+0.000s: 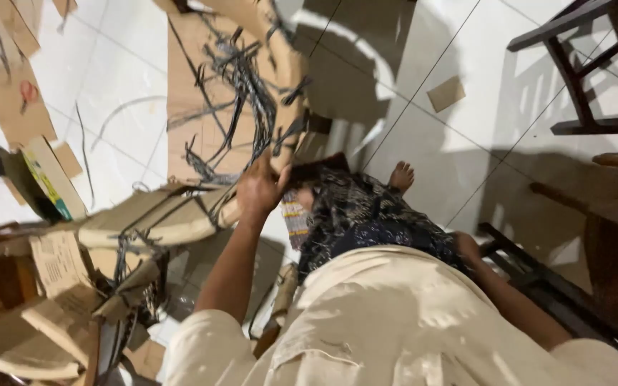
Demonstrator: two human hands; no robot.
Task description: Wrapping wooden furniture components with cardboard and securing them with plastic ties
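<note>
My left hand [259, 189] reaches forward and grips the edge of a brown cardboard piece [291, 78] that rises from the floor, with a tangle of black plastic straps [244, 86] lying over it. Just left of that hand lies a folded cardboard bundle [151, 214] bound with a black strap. My right hand [468, 246] is low beside my dark patterned skirt [366, 214], against a dark wooden frame [531, 275]; its fingers are hidden. My bare foot [400, 175] shows on the white tile.
Flat cardboard sheets [16, 93] and more bundles [44, 322] crowd the left side. A small cardboard scrap [445, 93] lies on the tiles. A dark wooden chair [588, 71] stands at the top right. A printed packet [295, 220] lies by my skirt.
</note>
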